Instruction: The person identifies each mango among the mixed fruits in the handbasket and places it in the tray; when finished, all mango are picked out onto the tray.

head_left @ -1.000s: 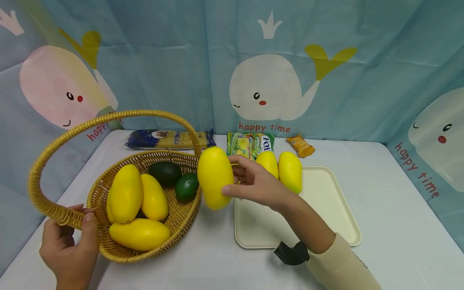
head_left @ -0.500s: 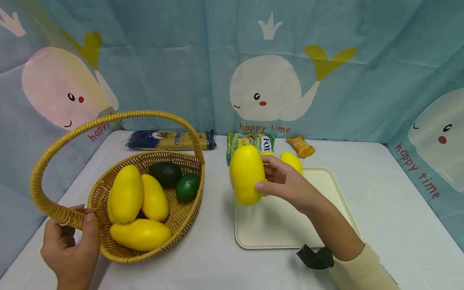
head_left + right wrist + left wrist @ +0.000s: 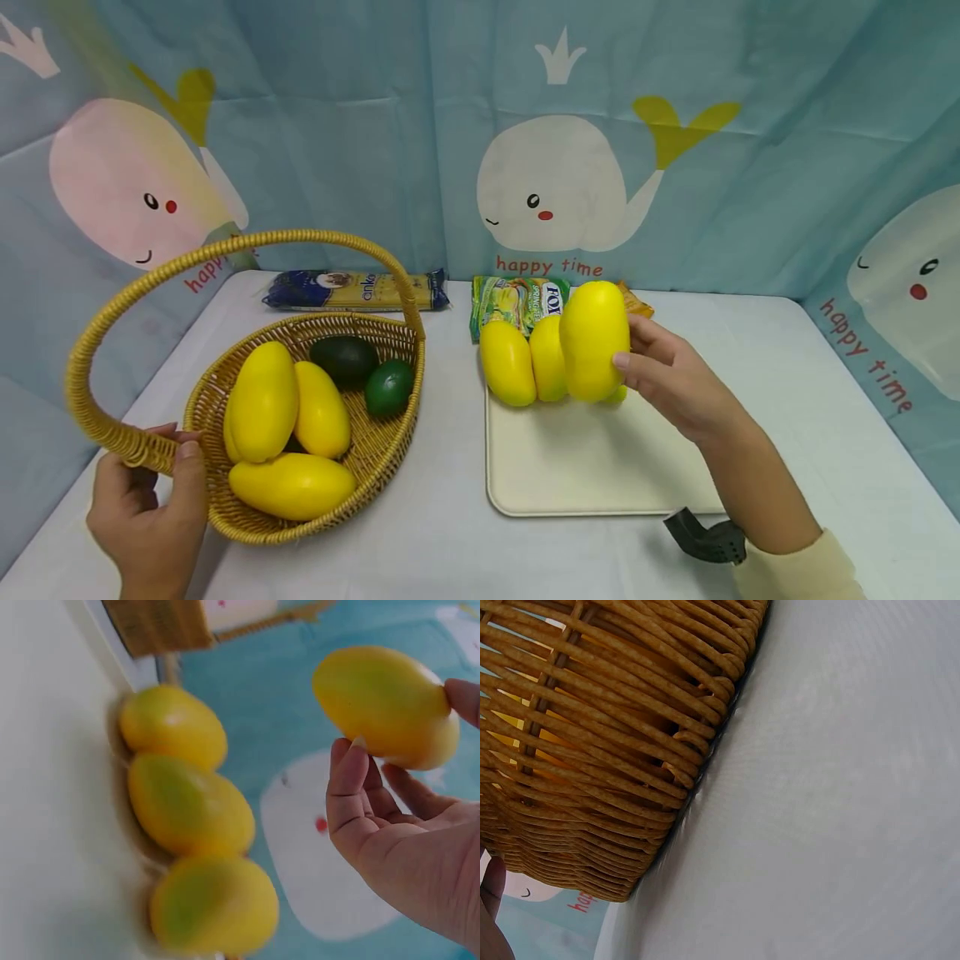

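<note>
A yellow mango (image 3: 595,342) is pinched between the thumb and fingers of my right hand (image 3: 678,379), raised above the back of a cream tray (image 3: 592,475). In the right wrist view the held mango (image 3: 386,705) hangs apart from three mangoes (image 3: 191,802) lined up on the tray. My left hand (image 3: 153,504) grips the handle of a wicker basket (image 3: 382,479) at its near left end. Inside the basket lie several yellow mangoes (image 3: 262,404) and two dark green avocados (image 3: 390,387). The left wrist view shows mostly the basket's woven side (image 3: 592,742).
Behind the basket lies a blue and yellow pasta packet (image 3: 360,290). A green packet (image 3: 517,302) sits behind the tray, with an orange packet (image 3: 636,302) partly hidden by the held mango. A blue whale-print curtain (image 3: 360,167) closes off the back.
My right hand has carried the mango rightward from beside the basket to over the tray, uncovering the left mango there. My left hand stays on the handle.
</note>
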The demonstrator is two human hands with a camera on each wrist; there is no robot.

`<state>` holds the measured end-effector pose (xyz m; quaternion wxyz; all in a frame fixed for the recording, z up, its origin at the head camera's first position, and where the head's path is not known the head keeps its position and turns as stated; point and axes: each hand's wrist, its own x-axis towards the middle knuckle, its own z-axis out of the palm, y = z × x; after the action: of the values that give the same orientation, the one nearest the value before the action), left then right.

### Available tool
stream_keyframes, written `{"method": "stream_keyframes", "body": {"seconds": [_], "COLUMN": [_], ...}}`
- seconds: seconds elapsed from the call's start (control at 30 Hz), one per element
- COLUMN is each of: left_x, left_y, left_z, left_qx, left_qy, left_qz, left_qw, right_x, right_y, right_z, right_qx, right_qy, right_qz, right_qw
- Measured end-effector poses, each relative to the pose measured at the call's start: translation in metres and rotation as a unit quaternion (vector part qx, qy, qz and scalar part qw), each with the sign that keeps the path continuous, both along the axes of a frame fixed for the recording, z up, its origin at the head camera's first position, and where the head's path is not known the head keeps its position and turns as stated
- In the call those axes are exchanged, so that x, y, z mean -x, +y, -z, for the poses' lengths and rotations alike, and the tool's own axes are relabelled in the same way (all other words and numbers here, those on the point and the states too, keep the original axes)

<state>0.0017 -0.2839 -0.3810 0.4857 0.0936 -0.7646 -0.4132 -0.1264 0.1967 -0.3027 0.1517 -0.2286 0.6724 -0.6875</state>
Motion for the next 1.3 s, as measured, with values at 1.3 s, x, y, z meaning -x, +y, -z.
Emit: {"method": "stream_keyframes", "body": {"seconds": [1.3], "left_x": [-0.004], "left_y": [-0.008], "left_z": [0.004], "left_qx": [0.028], "left_qy": [-0.048], "left_qz": [-0.005], "left_qw": [0.9984], "right_x": [0.044], "right_y": [0.094], "right_z": [0.044], "right_qx": [-0.199], "right_qy": [-0.143], "right_qz": [0.092], "right_qw": [0.9652]}}
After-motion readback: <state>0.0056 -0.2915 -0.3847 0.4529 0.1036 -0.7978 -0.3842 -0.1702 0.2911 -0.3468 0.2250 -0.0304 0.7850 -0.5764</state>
